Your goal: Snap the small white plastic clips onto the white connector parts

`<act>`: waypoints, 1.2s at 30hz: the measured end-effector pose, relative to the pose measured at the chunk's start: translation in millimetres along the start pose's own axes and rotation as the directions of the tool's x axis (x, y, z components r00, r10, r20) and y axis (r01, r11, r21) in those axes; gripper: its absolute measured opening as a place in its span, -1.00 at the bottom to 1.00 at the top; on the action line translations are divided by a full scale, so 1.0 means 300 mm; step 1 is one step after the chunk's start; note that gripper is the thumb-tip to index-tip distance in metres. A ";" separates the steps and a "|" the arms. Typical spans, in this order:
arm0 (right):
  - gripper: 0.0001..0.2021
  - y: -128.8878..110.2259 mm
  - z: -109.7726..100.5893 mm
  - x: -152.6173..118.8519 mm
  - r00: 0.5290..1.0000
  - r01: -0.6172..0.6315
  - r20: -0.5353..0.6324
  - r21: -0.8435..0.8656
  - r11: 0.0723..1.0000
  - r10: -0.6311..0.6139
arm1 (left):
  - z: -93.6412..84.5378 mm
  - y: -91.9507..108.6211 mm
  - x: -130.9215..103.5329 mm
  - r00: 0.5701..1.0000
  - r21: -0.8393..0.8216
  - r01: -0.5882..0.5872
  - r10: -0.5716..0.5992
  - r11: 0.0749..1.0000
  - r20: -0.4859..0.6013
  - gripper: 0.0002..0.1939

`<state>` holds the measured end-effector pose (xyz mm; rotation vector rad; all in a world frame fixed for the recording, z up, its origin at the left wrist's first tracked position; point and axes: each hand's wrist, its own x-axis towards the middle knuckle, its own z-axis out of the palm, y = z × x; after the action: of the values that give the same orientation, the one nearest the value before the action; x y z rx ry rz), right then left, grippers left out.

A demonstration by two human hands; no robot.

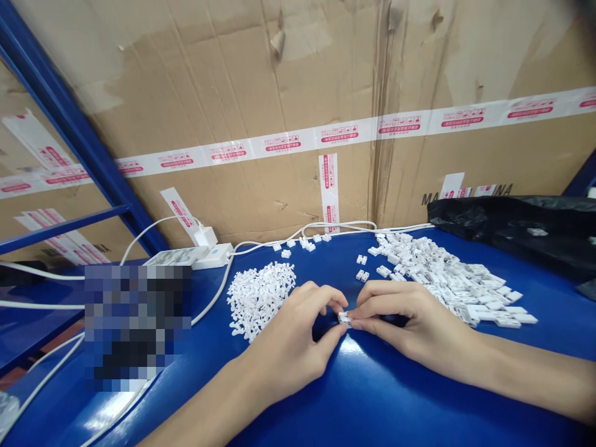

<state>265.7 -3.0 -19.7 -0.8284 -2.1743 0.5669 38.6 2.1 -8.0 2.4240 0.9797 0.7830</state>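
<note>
Both hands meet over the blue tabletop around a small white plastic piece (344, 319). My right hand (412, 316) pinches its right side between thumb and fingertips. The thumb and index finger of my left hand (305, 326) close on it from the left; its finer details are too small to make out. Beside my left hand lies a heap of tiny white lever-like pieces (258, 295). Behind my right hand spreads a pile of white rectangular plastic pieces (437, 273). Two similar white blocks (362, 275) lie apart, just beyond my fingers.
Several white blocks (307, 244) lie near the back edge, by a white cable (339, 225). A power strip (212, 256) with a plugged-in adapter stands at left, near a blurred-out patch. Black plastic (512, 230) lies at right. Cardboard (279, 81) rises behind the blue table (372, 397).
</note>
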 end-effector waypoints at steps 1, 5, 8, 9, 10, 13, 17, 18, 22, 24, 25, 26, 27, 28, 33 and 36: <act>-0.82 -0.001 0.000 -0.001 1.000 -0.001 0.003 -0.005 1.000 0.001 | -0.001 0.002 0.000 1.000 0.002 -0.006 0.006 1.000 0.001 -0.80; -0.83 -0.008 0.002 -0.001 1.000 -0.023 0.012 -0.050 0.998 0.024 | -0.005 0.007 0.001 0.998 0.011 -0.057 0.057 0.998 0.006 -0.84; -0.86 -0.013 0.002 0.005 0.998 -0.051 0.015 -0.099 0.994 0.053 | -0.006 0.007 0.001 0.995 0.010 -0.102 0.102 0.995 0.019 -0.88; -0.87 -0.015 0.002 0.006 0.998 -0.061 0.018 -0.110 0.992 0.064 | -0.006 0.007 0.001 0.994 0.009 -0.110 0.110 0.994 0.020 -0.88; -0.89 -0.016 0.001 0.006 0.997 -0.071 0.022 -0.117 0.991 0.074 | -0.006 0.006 0.002 0.993 0.009 -0.114 0.114 0.993 0.022 -0.88; -0.93 -0.015 0.001 0.004 0.995 -0.089 0.032 -0.127 0.988 0.094 | -0.004 0.007 0.001 0.993 0.016 -0.111 0.111 0.994 0.030 -0.88; -0.98 -0.009 0.005 -0.001 0.993 -0.106 0.029 -0.139 0.985 0.111 | -0.004 0.013 -0.002 0.998 0.030 -0.050 0.050 0.998 0.032 -0.79; -0.98 -0.008 0.006 -0.001 0.993 -0.110 0.030 -0.140 0.984 0.115 | -0.005 0.014 -0.003 0.999 0.031 -0.042 0.041 0.999 0.036 -0.78; -0.96 -0.005 0.008 0.002 0.991 -0.117 0.045 -0.130 0.985 0.124 | -0.007 0.016 -0.001 0.995 0.042 -0.073 0.070 0.996 0.068 -0.85; -0.98 -0.004 0.007 0.003 0.991 -0.119 0.044 -0.124 0.985 0.125 | -0.009 0.017 0.001 0.996 0.047 -0.064 0.061 0.997 0.062 -0.80; -0.98 -0.003 0.007 0.004 0.991 -0.119 0.041 -0.122 0.985 0.125 | -0.010 0.018 0.001 0.997 0.052 -0.057 0.054 0.997 0.060 -0.77; -0.98 -0.003 0.007 0.004 0.991 -0.120 0.040 -0.120 0.986 0.125 | -0.010 0.019 0.002 0.997 0.060 -0.056 0.052 0.997 0.065 -0.76; -0.98 -0.003 0.007 0.004 0.991 -0.119 0.045 -0.116 0.986 0.125 | -0.012 0.022 0.002 0.996 0.072 -0.059 0.053 0.996 0.077 -0.78; -0.97 -0.003 0.007 0.005 0.991 -0.120 0.051 -0.114 0.986 0.127 | -0.013 0.025 0.002 0.995 0.085 -0.063 0.056 0.994 0.087 -0.81; -0.94 -0.003 0.009 0.009 0.990 -0.125 0.052 -0.115 0.985 0.132 | -0.016 0.043 -0.002 0.996 0.121 -0.050 0.040 0.991 0.083 -0.76; -0.96 -0.003 0.010 0.008 0.989 -0.124 0.063 -0.103 0.987 0.131 | -0.016 0.050 -0.006 0.994 0.138 -0.054 0.039 0.989 0.106 -0.83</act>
<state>261.8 -2.2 -19.8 -1.0207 -2.2388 0.5618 41.9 -8.4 3.2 2.5875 0.9712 0.6163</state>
